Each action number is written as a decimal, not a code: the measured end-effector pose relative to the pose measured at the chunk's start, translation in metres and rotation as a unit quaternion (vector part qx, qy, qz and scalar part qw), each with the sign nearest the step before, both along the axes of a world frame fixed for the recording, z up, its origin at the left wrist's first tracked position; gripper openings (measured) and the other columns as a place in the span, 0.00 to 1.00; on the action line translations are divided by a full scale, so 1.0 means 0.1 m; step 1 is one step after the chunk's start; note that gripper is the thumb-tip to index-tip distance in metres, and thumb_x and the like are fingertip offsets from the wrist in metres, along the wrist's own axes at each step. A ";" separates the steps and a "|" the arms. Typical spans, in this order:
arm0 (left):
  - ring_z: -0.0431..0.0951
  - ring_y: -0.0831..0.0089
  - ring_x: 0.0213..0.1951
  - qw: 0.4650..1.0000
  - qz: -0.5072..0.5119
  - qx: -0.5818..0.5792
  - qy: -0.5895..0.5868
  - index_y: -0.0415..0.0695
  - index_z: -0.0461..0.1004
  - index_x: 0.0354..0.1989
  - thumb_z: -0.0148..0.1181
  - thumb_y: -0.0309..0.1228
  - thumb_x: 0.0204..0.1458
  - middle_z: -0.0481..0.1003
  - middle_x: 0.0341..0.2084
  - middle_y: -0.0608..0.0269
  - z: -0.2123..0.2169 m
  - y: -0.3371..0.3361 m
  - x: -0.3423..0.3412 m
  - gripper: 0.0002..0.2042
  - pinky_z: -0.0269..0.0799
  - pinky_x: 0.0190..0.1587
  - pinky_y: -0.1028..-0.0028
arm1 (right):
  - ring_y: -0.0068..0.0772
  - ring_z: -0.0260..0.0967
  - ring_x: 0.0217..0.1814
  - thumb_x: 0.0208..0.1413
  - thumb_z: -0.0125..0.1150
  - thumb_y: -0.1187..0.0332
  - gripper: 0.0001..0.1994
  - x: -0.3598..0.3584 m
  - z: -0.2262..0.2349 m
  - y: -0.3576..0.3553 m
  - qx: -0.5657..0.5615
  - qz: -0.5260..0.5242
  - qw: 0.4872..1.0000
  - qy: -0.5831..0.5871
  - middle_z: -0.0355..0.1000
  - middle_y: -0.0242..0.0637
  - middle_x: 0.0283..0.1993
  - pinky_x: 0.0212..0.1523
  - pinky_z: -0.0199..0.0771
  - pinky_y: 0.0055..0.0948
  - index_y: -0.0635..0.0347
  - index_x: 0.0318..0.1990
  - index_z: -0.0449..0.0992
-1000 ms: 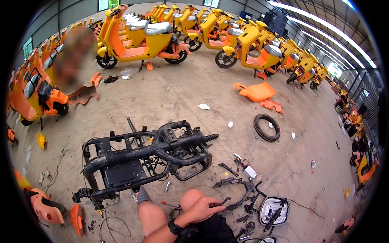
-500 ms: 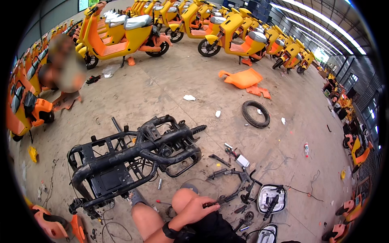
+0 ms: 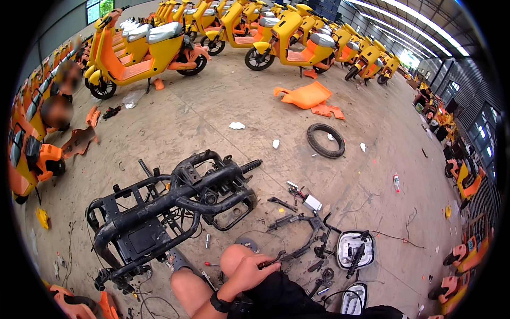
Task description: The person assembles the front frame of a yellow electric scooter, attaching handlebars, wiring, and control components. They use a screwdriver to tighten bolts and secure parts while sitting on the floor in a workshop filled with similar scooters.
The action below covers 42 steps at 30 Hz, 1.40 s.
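My left hand (image 3: 251,272), a dark band on its wrist, comes in from the lower edge and rests by my bent knee. Its fingers are closed around a dark metal hand tool with a curved jaw (image 3: 279,257); its exact kind is unclear. Just beyond the jaw, a dark bracket-like metal part (image 3: 305,244) lies on the floor. Left of my hand lies a black scooter frame (image 3: 154,208), with a coil spring (image 3: 251,166) at its far end. A small silver cylinder (image 3: 207,241) and a red-handled tool (image 3: 210,263) lie between frame and knee. My right hand is not visible.
To the right are a white shell (image 3: 345,245) holding a shock absorber (image 3: 358,261), and a silver box (image 3: 312,202) with wires. Farther out lie a tire (image 3: 313,145) and an orange panel (image 3: 307,95). Yellow scooters (image 3: 156,58) line the back and sides.
The whole view has shifted slightly, moving most things left and upward in the picture. My left hand still grips the tool, whose curved jaw now shows more plainly.
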<state>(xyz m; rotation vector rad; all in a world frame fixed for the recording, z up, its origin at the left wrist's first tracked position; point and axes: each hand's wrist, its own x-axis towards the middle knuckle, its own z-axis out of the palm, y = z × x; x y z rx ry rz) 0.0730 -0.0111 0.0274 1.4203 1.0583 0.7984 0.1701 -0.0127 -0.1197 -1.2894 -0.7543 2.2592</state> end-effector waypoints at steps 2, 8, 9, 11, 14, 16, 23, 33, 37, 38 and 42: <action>0.78 0.63 0.32 1.000 -0.003 0.004 0.005 0.36 0.78 0.38 0.63 0.37 0.53 0.78 0.30 0.52 0.00 0.00 0.00 0.14 0.71 0.35 0.70 | 0.32 0.75 0.38 0.61 0.48 0.58 0.16 0.01 0.00 0.00 0.000 -0.005 1.000 -0.001 0.76 0.41 0.33 0.42 0.74 0.34 0.60 0.45 0.75; 0.78 0.64 0.30 0.999 0.010 0.049 0.008 0.37 0.79 0.36 0.65 0.35 0.52 0.78 0.27 0.54 0.03 -0.01 0.03 0.12 0.71 0.34 0.71 | 0.32 0.75 0.38 0.61 0.48 0.58 0.16 0.01 0.04 -0.01 0.008 -0.010 1.000 -0.005 0.75 0.41 0.32 0.42 0.74 0.34 0.60 0.45 0.75; 0.78 0.64 0.30 0.998 0.015 0.052 0.011 0.37 0.79 0.36 0.65 0.35 0.52 0.78 0.27 0.53 0.01 -0.04 0.03 0.12 0.71 0.35 0.71 | 0.32 0.75 0.38 0.61 0.48 0.58 0.16 -0.01 0.05 -0.05 0.003 -0.008 1.000 -0.003 0.75 0.41 0.32 0.42 0.74 0.34 0.60 0.45 0.75; 0.78 0.63 0.30 0.998 0.016 0.058 0.026 0.37 0.79 0.36 0.64 0.36 0.52 0.78 0.27 0.53 0.01 -0.04 0.01 0.12 0.71 0.35 0.70 | 0.32 0.75 0.38 0.61 0.48 0.58 0.16 -0.04 0.06 -0.03 0.007 -0.006 1.000 0.000 0.75 0.41 0.32 0.41 0.74 0.34 0.60 0.45 0.75; 0.78 0.63 0.30 0.998 0.018 0.050 0.028 0.37 0.79 0.36 0.64 0.36 0.53 0.78 0.28 0.53 -0.08 -0.02 0.01 0.12 0.71 0.34 0.71 | 0.32 0.75 0.37 0.61 0.49 0.58 0.16 -0.01 0.09 -0.08 0.004 -0.001 1.000 0.001 0.75 0.41 0.32 0.41 0.74 0.34 0.60 0.45 0.75; 0.78 0.64 0.30 0.999 -0.005 0.046 0.002 0.37 0.79 0.36 0.63 0.35 0.53 0.79 0.28 0.53 -0.01 0.05 0.04 0.12 0.71 0.34 0.71 | 0.33 0.75 0.37 0.61 0.49 0.58 0.16 0.06 0.13 -0.02 0.008 -0.015 1.000 -0.016 0.75 0.42 0.32 0.41 0.74 0.34 0.60 0.45 0.75; 0.78 0.66 0.30 0.999 0.006 0.052 0.009 0.37 0.79 0.36 0.65 0.33 0.52 0.79 0.28 0.54 -0.04 -0.03 0.05 0.10 0.72 0.34 0.72 | 0.33 0.75 0.37 0.61 0.49 0.58 0.16 0.11 0.15 -0.15 0.009 -0.011 0.999 -0.029 0.75 0.42 0.32 0.41 0.74 0.34 0.61 0.45 0.75; 0.77 0.66 0.28 0.998 0.038 0.040 -0.016 0.36 0.78 0.34 0.61 0.32 0.53 0.77 0.25 0.52 -0.01 -0.07 -0.03 0.10 0.71 0.33 0.70 | 0.33 0.76 0.37 0.60 0.49 0.58 0.16 0.42 0.26 -0.44 -0.010 -0.010 0.997 -0.076 0.75 0.42 0.31 0.40 0.75 0.34 0.61 0.44 0.75; 0.78 0.67 0.29 0.999 0.023 0.049 -0.003 0.36 0.79 0.34 0.63 0.31 0.52 0.79 0.27 0.54 0.00 -0.08 -0.04 0.09 0.70 0.32 0.72 | 0.34 0.76 0.37 0.60 0.49 0.58 0.16 0.60 0.26 -0.59 -0.015 -0.004 0.995 -0.098 0.75 0.42 0.31 0.40 0.75 0.34 0.61 0.44 0.75; 0.78 0.68 0.28 0.998 0.028 0.058 -0.003 0.36 0.79 0.34 0.64 0.31 0.52 0.79 0.27 0.53 -0.03 -0.10 -0.04 0.09 0.70 0.32 0.72 | 0.34 0.76 0.37 0.60 0.49 0.58 0.16 0.64 0.26 -0.66 -0.021 0.000 0.994 -0.103 0.75 0.43 0.31 0.40 0.75 0.34 0.61 0.44 0.75; 0.77 0.69 0.27 0.995 0.030 0.097 -0.010 0.37 0.79 0.35 0.64 0.32 0.52 0.79 0.27 0.52 -0.04 -0.14 -0.01 0.10 0.70 0.32 0.73 | 0.34 0.76 0.36 0.60 0.49 0.58 0.16 0.78 0.24 -0.71 -0.017 0.010 0.992 -0.127 0.75 0.43 0.31 0.40 0.75 0.34 0.61 0.44 0.75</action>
